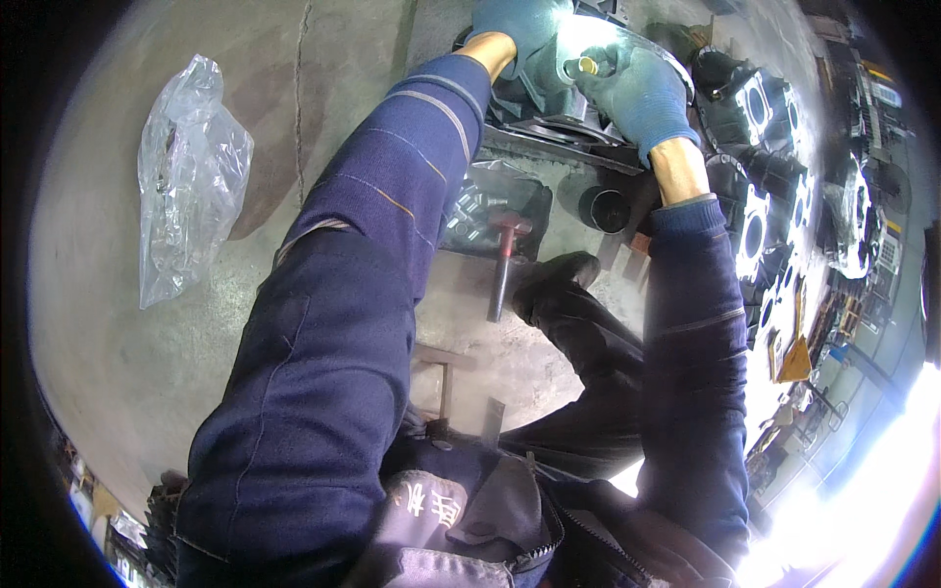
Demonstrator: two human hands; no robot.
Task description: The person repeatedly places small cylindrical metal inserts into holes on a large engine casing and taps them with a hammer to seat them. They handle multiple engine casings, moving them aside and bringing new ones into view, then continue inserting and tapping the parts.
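A grey metal casting (545, 71) with a bright, glare-washed top lies at the upper middle. My right hand (645, 102), in a blue-grey glove, is closed over its right side. Beside those fingertips shows a small brass-coloured round piece (588, 65); whether they touch it I cannot tell. My left hand (524, 31), gloved alike, is at the casting's left side, its fingers hidden or cut off by the upper edge. Below the casting, a hammer (506, 250) with a red head lies by a plastic-lined tray (537, 201) of small metal parts.
A dark round can (606, 209) stands below my right wrist. Several dark castings with pale machined faces (753, 230) line the right. A clear plastic bag (193, 181) lies on the concrete floor at left. My shoe (557, 279) is near the hammer.
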